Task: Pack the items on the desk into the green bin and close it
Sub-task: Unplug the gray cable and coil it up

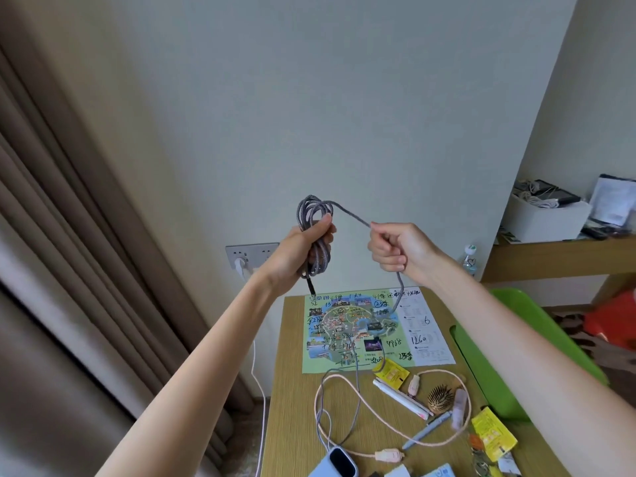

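Note:
My left hand (303, 251) grips a coiled bundle of grey braided cable (315, 215), raised above the desk, with its black plug hanging below the fist. My right hand (399, 247) pinches the same cable a short span to the right; the loose length drops from it down to the wooden desk (292, 390). The green bin (509, 342) stands at the desk's right edge, partly behind my right forearm. On the desk lie a pink cable (389, 454), a wooden hairbrush (440, 397), a white tube (401, 397), a blue pen (426, 430) and two yellow packets (494, 433).
A printed map sheet with handwriting (361, 328) covers the desk's far part. A blue power bank (335, 463) lies at the near edge. A wall socket (251, 254) holds a white charger. Curtains hang at left; a shelf with a white box (547, 218) is at right.

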Action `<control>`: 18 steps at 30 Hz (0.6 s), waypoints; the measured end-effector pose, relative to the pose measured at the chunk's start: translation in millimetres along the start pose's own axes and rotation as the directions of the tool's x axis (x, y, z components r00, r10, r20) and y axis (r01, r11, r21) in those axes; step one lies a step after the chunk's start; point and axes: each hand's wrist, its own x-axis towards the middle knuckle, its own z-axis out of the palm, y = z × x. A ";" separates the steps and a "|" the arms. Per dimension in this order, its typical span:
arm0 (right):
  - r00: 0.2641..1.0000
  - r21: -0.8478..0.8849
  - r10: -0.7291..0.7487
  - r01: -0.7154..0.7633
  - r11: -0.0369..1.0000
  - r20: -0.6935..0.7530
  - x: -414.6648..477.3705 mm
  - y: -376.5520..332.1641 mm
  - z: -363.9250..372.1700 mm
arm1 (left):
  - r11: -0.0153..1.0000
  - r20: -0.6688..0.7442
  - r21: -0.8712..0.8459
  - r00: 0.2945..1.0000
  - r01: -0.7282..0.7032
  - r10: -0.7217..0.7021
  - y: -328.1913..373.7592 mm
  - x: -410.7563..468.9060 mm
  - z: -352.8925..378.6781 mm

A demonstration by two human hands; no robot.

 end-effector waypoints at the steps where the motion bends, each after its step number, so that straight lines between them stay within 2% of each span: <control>1: 1.000 -0.001 0.003 -0.003 1.000 0.002 0.3 0.4 3.7 | 1.000 -0.014 -0.008 1.000 -0.015 0.015 -0.6 3.8 0.7; 6: 0.999 -0.041 0.010 -0.008 0.999 0.037 6.7 -2.6 15.2 | 0.997 -0.003 -0.013 0.997 -0.078 0.078 -9.0 20.3 9.5; 10: 1.000 -0.121 0.006 -0.007 0.993 -0.004 13.9 -4.3 16.8 | 0.992 0.034 -0.048 0.992 -0.119 0.121 -12.8 29.7 12.3; 14: 0.999 -0.207 -0.013 0.003 0.978 -0.046 22.2 0.7 20.2 | 0.988 0.015 -0.014 0.988 -0.154 0.154 -14.5 35.5 9.3; 18: 1.000 -0.250 0.013 -0.013 0.968 -0.003 29.2 2.7 23.0 | 0.983 0.007 0.052 0.985 -0.175 0.174 -14.0 36.2 4.3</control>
